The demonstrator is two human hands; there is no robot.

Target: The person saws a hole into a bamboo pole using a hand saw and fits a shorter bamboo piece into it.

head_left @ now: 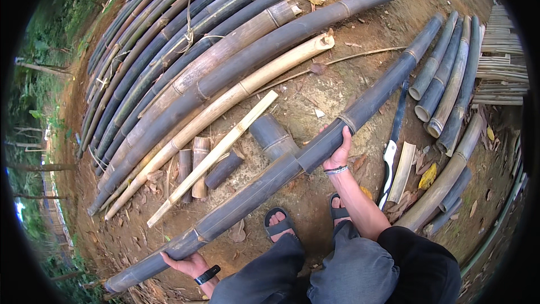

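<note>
Two dark bamboo poles meet end to end in a slanting line in front of my feet. My left hand [188, 263] is closed round the left bamboo pole [236, 202] near its lower end, thumb on top. My right hand [339, 151] grips the right bamboo pole [377, 93] from its near side, just beyond the meeting point. The ends touch or slightly overlap; I cannot tell if they are joined. Beside the meeting point a short thick bamboo piece [273, 135] lies on the ground, its near end partly hidden by the poles.
Long bamboo poles [197, 93] lie side by side at the left. A pale split strip [214, 157] and short offcuts [224, 169] lie nearer. Right of my right hand is a saw with a white handle [388, 160]. Cut bamboo lengths [444, 84] lie far right.
</note>
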